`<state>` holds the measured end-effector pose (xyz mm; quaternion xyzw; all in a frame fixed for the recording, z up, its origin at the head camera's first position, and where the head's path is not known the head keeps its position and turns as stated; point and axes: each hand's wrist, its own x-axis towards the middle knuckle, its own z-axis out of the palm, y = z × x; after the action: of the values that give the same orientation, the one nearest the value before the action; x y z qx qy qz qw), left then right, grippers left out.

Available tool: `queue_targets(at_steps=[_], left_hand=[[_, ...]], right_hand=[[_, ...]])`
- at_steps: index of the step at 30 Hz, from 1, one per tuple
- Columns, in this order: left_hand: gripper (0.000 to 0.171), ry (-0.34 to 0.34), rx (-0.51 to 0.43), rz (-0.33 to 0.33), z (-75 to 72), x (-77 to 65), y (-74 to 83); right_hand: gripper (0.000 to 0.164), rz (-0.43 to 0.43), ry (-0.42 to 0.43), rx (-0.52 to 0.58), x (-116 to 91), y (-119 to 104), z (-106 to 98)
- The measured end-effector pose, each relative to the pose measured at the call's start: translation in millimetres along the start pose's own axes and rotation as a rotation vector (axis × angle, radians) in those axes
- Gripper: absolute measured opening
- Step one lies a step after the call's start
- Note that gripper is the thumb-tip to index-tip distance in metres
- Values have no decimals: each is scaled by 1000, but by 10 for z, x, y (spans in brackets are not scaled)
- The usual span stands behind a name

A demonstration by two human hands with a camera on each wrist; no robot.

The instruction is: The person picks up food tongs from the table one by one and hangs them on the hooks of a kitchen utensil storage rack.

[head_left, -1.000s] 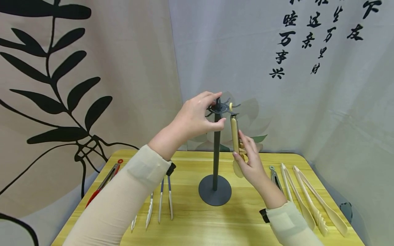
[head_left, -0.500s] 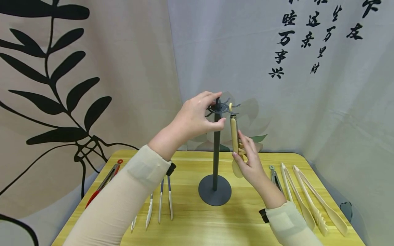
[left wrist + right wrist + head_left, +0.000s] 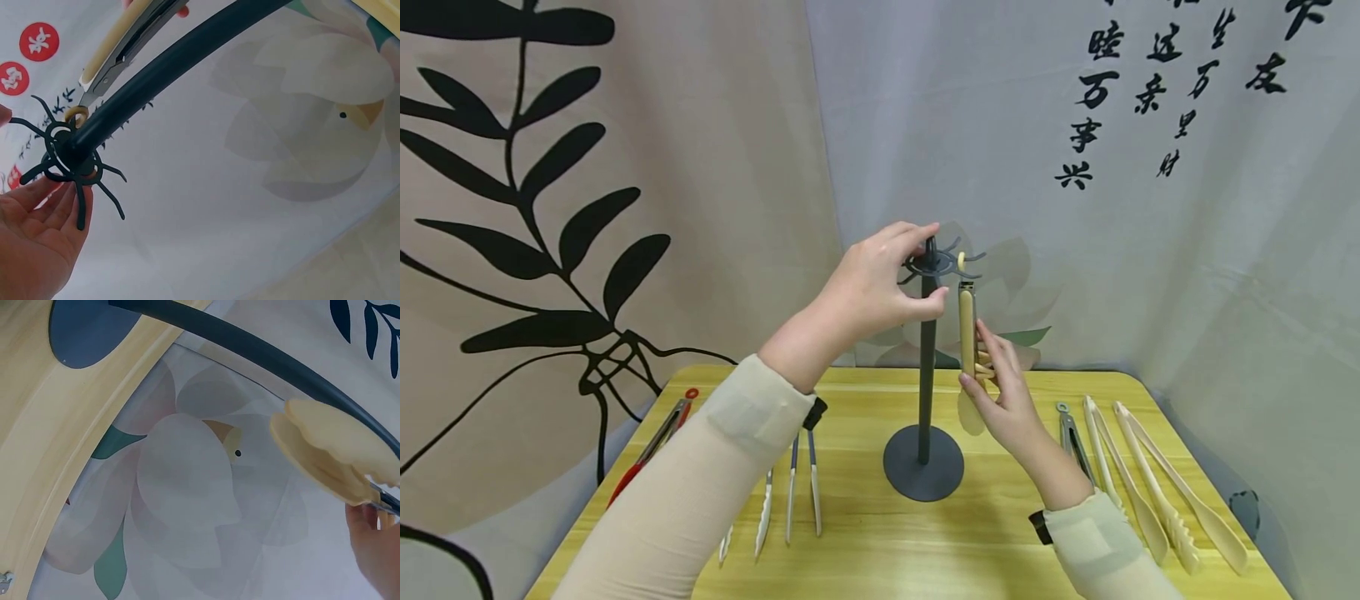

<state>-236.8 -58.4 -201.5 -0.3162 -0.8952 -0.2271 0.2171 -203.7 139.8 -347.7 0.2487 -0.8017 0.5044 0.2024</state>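
Observation:
A dark grey utensil stand [image 3: 928, 375] with a ring of curved hooks at its top stands upright. My left hand [image 3: 880, 279] holds the top of it, fingers at the tip and thumb lower beside the pole. Pale yellow tongs [image 3: 967, 333] hang from a right-hand hook by their yellow pull ring [image 3: 76, 114]. My right hand [image 3: 1009, 408] grips the tongs low on their body, fingers behind and thumb in front. In the right wrist view the scalloped tong heads [image 3: 337, 450] point down, close beside the pole.
Red-handled tongs [image 3: 651, 446] lie at the table's left, partly under my left sleeve. Several white-tipped tongs [image 3: 792, 492] lie nearby. At the right are grey tongs [image 3: 1073, 437] and two cream tongs [image 3: 1180, 483]. A printed curtain [image 3: 737, 167] hangs behind the table.
My right hand has shifted slightly left, and the tongs' body has swung a little toward the pole with it. The left hand stays in place.

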Motion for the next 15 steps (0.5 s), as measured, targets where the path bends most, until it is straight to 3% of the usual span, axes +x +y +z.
queue_targets(at_steps=[15], left_hand=[[69,2,6,18,18,3,10]], right_hand=[[70,-4,3,-9,-24,109,30]])
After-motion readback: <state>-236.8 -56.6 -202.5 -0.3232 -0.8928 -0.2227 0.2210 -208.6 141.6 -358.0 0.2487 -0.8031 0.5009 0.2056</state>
